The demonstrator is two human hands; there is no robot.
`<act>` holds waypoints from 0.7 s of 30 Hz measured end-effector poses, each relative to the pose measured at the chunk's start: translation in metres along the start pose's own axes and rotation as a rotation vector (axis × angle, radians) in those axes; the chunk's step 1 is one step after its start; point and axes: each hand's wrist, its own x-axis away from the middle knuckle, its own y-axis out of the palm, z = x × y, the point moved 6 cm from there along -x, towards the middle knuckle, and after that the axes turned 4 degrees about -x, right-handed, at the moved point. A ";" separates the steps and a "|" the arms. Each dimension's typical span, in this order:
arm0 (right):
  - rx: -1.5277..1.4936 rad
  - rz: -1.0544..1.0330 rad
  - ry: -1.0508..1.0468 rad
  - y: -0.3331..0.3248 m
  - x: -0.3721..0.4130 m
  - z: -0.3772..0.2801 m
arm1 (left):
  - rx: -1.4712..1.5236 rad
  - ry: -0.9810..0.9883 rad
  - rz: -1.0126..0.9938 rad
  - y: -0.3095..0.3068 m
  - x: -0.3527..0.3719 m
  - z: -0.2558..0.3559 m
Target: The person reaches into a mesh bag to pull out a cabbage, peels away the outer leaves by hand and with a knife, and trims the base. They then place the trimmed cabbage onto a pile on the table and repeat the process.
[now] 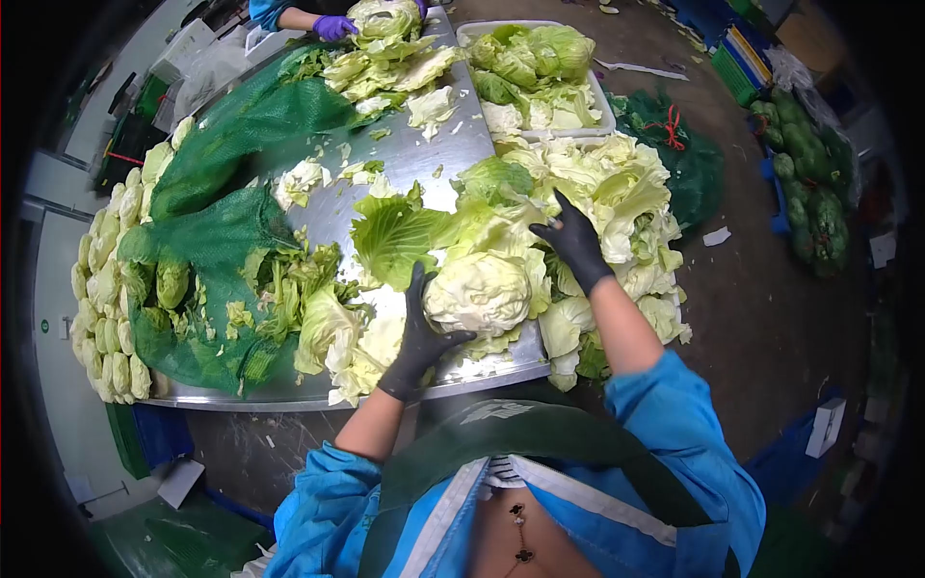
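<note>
A pale, trimmed cabbage head point(479, 294) sits near the front edge of the metal table point(453, 144). My left hand point(420, 337), in a black glove, is at the cabbage's left side with thumb and fingers apart. Over the heap of loose leaves point(617, 193) on the right is my right hand point(573, 241), also black-gloved, its fingers spread and nothing visible in them. A large green leaf point(395, 236) lies just beyond the cabbage. More torn leaves surround the head.
Green mesh bags point(217, 222) with cabbages cover the table's left, beside stacked pale heads point(101, 289). A white crate point(605, 106) of leaves stands at the back right. A co-worker's purple-gloved hand point(334, 27) touches another cabbage. Filled mesh sacks point(805, 173) lie far right.
</note>
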 end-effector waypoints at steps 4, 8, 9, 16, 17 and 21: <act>-0.585 -0.088 0.097 0.022 0.078 0.042 | 0.148 -0.387 -0.333 -0.001 -0.049 0.007; -0.382 -0.001 0.018 0.048 0.114 0.033 | -0.058 -0.574 -0.443 0.012 -0.074 0.001; -0.459 -0.030 -0.049 0.048 0.113 0.027 | 0.185 -0.554 -0.497 0.018 -0.068 0.007; -0.591 -0.148 0.040 0.039 0.113 0.004 | 0.959 -0.794 -0.097 0.018 -0.015 -0.015; -0.372 -0.067 -0.135 0.032 0.124 -0.006 | 0.960 -0.792 -0.005 0.019 -0.014 -0.013; 0.030 -0.078 -0.162 0.031 0.132 -0.022 | 0.815 -0.700 0.091 0.034 -0.019 -0.005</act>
